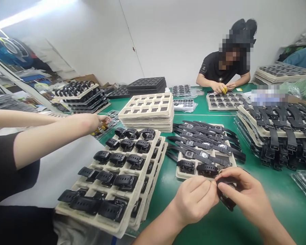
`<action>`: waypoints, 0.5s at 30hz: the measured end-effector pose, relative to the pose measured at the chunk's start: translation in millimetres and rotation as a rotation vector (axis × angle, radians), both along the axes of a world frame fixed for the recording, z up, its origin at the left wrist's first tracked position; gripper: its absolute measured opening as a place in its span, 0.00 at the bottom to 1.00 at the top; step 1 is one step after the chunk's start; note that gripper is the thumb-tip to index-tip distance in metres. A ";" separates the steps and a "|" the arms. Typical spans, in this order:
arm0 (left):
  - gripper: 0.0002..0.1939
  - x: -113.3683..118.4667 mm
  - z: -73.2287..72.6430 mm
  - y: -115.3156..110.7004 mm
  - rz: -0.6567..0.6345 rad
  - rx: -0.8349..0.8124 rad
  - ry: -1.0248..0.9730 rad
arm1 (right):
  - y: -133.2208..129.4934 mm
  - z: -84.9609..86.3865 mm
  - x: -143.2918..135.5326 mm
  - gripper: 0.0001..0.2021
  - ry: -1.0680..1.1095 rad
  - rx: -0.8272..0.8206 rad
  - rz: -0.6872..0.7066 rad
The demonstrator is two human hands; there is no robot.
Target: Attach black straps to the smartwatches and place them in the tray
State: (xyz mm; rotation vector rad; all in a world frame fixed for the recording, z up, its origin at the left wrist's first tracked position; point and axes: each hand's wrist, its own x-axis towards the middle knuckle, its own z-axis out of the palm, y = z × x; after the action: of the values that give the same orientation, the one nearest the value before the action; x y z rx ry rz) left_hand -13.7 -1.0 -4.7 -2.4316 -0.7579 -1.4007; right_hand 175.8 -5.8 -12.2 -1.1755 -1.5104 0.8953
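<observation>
Left hand: the wearer's left hand (197, 199) is mostly closed, fingers curled, thumb and forefinger pinched at the near end of a black watch strap.
Right hand: the right hand (247, 190) is partly open, thumb and fingers curved around the black watch (228, 199); the two hands meet at the fingertips.
Watch: held low, right of centre, above the green table (277, 180), just in front of a beige tray (180, 175).
Tray: strapped watches lie stretched across it; two with looped straps sit in its front row.
Left side: stacked beige trays (136, 194) hold rows of looped black watches; a neighbour's bare arm (56, 136) reaches above them.
Across the table: a person in a black shirt (211, 68) bends over another tray (223, 108), with something yellow (224, 90) at the fingers.
Hard to see: fingers cover much of the held watch, and its face cannot be made out; the pinched tip is unclear; the wearer's forearms are cut off below; the person's face is pixelated.
</observation>
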 end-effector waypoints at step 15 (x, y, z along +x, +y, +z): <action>0.20 4.3 5.5 -0.8 -0.324 -1.155 -0.442 | 2.5 7.3 -1.5 0.13 0.056 -0.025 -0.012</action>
State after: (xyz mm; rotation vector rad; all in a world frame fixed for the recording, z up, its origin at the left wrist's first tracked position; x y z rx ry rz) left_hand -9.4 -1.9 0.7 -3.1636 -1.7193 -2.0456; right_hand 174.3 -3.2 -4.9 -1.1664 -1.4499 0.9340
